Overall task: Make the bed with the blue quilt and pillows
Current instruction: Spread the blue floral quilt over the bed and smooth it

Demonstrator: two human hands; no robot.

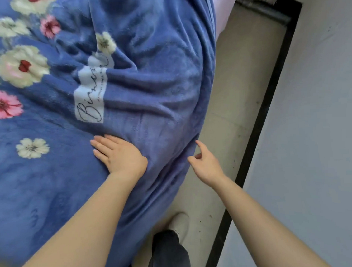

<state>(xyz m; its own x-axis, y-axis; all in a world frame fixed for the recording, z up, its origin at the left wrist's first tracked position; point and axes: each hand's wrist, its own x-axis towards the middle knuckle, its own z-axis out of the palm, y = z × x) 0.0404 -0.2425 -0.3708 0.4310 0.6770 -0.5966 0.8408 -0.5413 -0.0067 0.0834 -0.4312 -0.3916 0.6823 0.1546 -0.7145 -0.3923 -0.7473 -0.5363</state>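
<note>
The blue quilt [153,78], printed with white and pink flowers and a pale script label, covers the bed and hangs over its right side in long folds. My left hand [118,155] lies flat on the quilt near the bed's edge, fingers spread and pointing up-left. My right hand [205,164] hovers beside the hanging edge of the quilt with its fingers loosely apart, fingertips just touching the fabric and holding nothing. No pillows are in view.
A narrow strip of beige floor [235,95] runs between the bed and a pale wall [320,128] with a black skirting [269,102]. My foot in a light shoe [179,223] and dark trouser leg stand in that strip. A dark pipe [266,11] lies at the far end.
</note>
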